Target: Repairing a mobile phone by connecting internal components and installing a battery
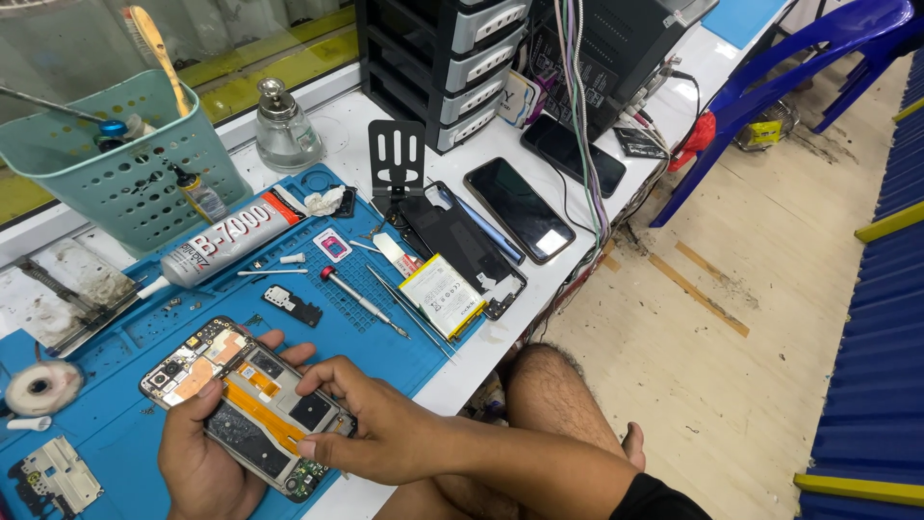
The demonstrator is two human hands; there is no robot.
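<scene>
White bench top (pixel 500 144) w/ a blue work mat (pixel 375 332) over its near-left part; tiled floor and a blue plastic chair (pixel 808 48) off to the right. At the near edge the person holds an opened phone (pixel 245 404), back cover off, board and orange flex showing. Left hand (pixel 197 462) cups it from below, thumb lying on the phone's far-left end, fingers wrapped under, so closed round the body. Right hand (pixel 371 424) lies across the phone's right end, forefinger and thumb curled down onto its inner frame; whether the tips pinch a small part can't be told. Judging by this, the step in hand is work inside the open body, seating or freeing sth near the lower end; the next move likely calls for fine fingertip pressure while the left hand keeps the body level. Farther back on the mat: a loose battery (pixel 441 296), screwdriver (pixel 361 300), tweezers (pixel 409 313), glue tube (pixel 217 248). Beyond, a black back cover (pixel 462 246), two dark phones (pixel 520 209), a green basket (pixel 130 159) far left, glass dispenser bottle (pixel 281 127).
</scene>
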